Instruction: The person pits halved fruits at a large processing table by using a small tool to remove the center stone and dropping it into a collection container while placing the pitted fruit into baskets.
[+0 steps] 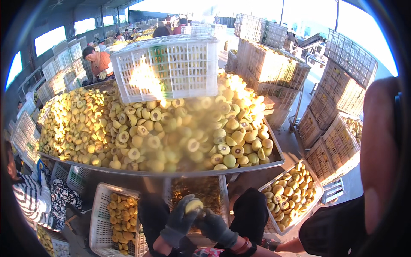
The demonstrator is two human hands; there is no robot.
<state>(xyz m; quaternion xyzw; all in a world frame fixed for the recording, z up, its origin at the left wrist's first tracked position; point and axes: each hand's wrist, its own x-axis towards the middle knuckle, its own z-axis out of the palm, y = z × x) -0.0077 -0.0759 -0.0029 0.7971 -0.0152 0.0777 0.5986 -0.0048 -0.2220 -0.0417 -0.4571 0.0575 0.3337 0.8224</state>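
Observation:
My left hand, in a dark grey glove, is closed around a yellow peach half above my lap. Close against it, my right hand wears the same kind of glove, its fingers curled in. Whatever the right fingers grip is hidden. Below and beyond both hands stands a crate with brownish bits in it, between my knees. Ahead, a metal-edged table carries a broad heap of halved peaches, many showing brown centres.
On the heap rests a white plastic crate. A crate of peaches stands at my right, another crate at my left. Tall crate stacks rise at the right. Co-workers sit left and far left; someone's arm is close on the right.

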